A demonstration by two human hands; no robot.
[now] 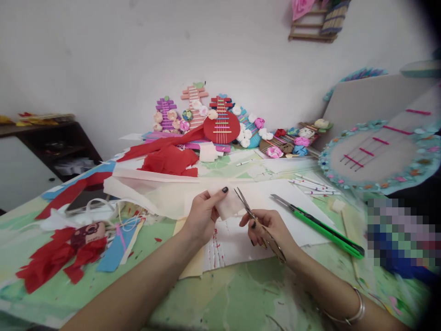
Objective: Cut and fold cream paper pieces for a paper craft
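Note:
Between the thumb and fingers of my left hand [206, 214] is a small piece of pale, thin paper [230, 202]. My right hand [270, 230] grips a pair of scissors [251, 212] by the handles. The blades point up and left, a little apart, beside the right edge of the pale paper. Below both hands lies a white sheet [237, 241] with red marks and glossy streaks on it. To the right of my right hand, a green utility knife [324, 230] rests on the white sheet with its blade extended.
Red crepe paper [168, 161] and a long cream sheet [138, 184] lie behind my hands. A red paper lute [221, 126] leans by the wall among flowered ones. Striped sticks [315, 186] lie at right. A red-tailed paper figure [87, 236] and blue strip [115, 250] sit at left.

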